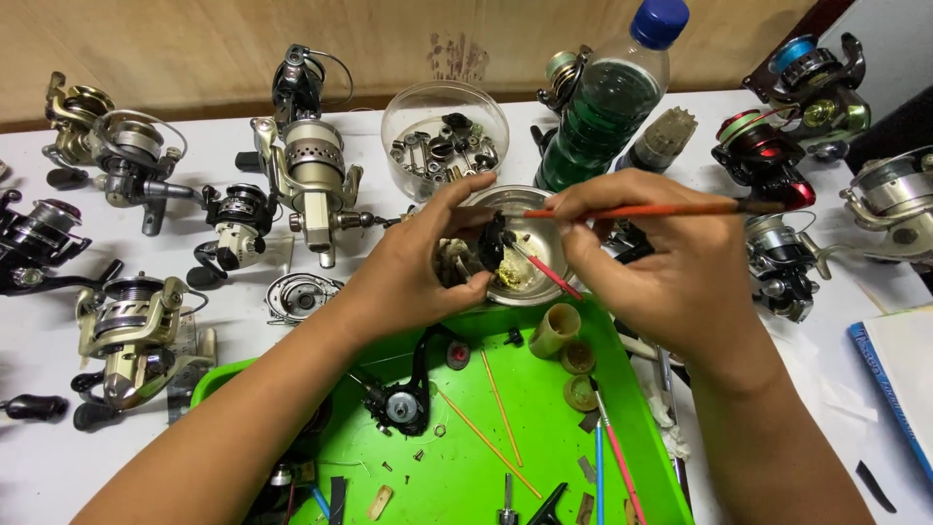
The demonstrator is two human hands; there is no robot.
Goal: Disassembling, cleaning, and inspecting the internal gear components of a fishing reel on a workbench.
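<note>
Flat blue-edged white package [899, 374] lay at right edge of frame, clear plastic bottle [603, 102] with blue cap stood upper centre-right

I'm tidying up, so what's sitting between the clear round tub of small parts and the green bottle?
Nothing: in the head view, only bare white table shows between the clear tub and the green bottle.

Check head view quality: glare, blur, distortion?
Head view: even, soft light; faint shadows under the reels. Glare on the metal bowl rim and bottle. Centre sharp: left hand, right hand, brush. Mild wide-angle bending at the edges.
</note>
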